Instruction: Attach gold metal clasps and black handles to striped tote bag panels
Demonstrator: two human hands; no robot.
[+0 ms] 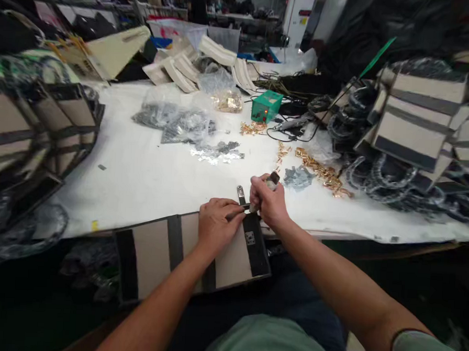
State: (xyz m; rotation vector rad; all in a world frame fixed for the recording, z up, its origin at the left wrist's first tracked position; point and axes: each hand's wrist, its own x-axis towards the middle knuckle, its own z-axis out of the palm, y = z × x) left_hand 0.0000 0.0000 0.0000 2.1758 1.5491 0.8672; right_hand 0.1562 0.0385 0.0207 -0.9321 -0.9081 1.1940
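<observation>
A bag panel (152, 250) in beige with black bands lies across my lap and the table edge. On its right black band sits a small metal plate (250, 238). My left hand (218, 222) presses on the panel's upper edge, its thumb and fingers closed on a thin dark rod-like piece (234, 214). My right hand (270, 201) is wrapped round a tool with a pale grip and dark top end (274, 177), held upright at the panel's corner; its lower end is partly hidden. Just beyond the fingers a black strap with a metal clasp (240, 192) sticks out.
Gold-coloured fittings (323, 172) and thin grey plates (298, 177) lie right of my hands. Silver plates (218, 152) and plastic bags (178, 120) lie farther left. A green box (266, 106) with cables stands behind. Stacked bag pieces (418, 112) flank both sides.
</observation>
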